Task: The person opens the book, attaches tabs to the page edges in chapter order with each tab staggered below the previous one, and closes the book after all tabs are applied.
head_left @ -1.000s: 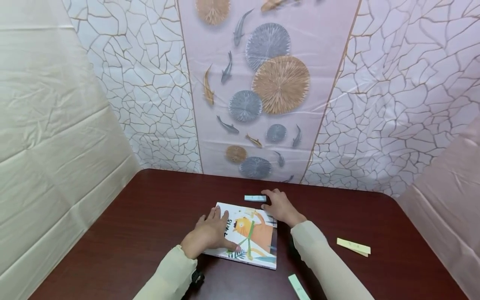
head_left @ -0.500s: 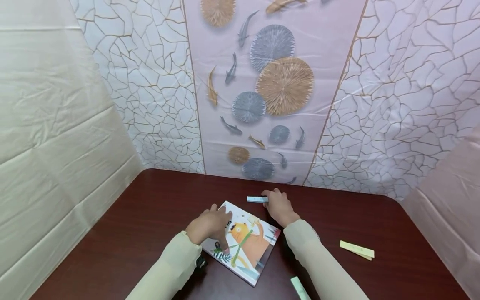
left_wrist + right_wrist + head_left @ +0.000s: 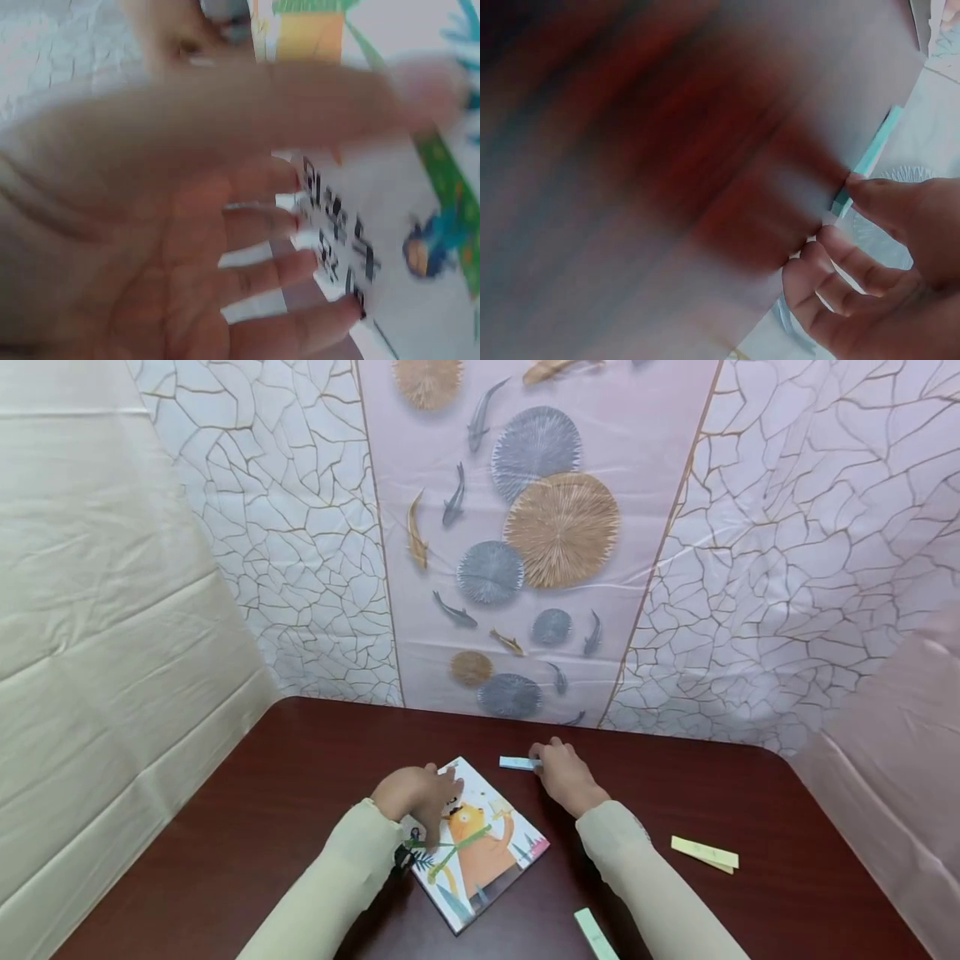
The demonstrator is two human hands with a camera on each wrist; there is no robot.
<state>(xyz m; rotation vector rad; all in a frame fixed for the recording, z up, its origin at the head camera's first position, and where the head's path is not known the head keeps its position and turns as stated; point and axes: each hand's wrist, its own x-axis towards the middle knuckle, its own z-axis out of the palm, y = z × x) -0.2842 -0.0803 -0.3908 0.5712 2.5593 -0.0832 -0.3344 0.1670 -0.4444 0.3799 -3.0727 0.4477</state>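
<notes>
One book (image 3: 504, 878), one blue strip (image 3: 516, 762), one yellow strip (image 3: 703, 852), one green strip (image 3: 596, 933). Book: white, orange animal print (image 3: 480, 856). Left hand (image 3: 415, 794), fingers extended, touches book; right hand (image 3: 566, 777) pinches blue strip.

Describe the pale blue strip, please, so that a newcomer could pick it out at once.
On the dark red-brown table, go to the far part, near the patterned backdrop. Beyond the picture book lies the pale blue strip, its right end held by the right hand. Its colour sets it apart: the yellow strip and green strip both lie farther from the backdrop.
</notes>
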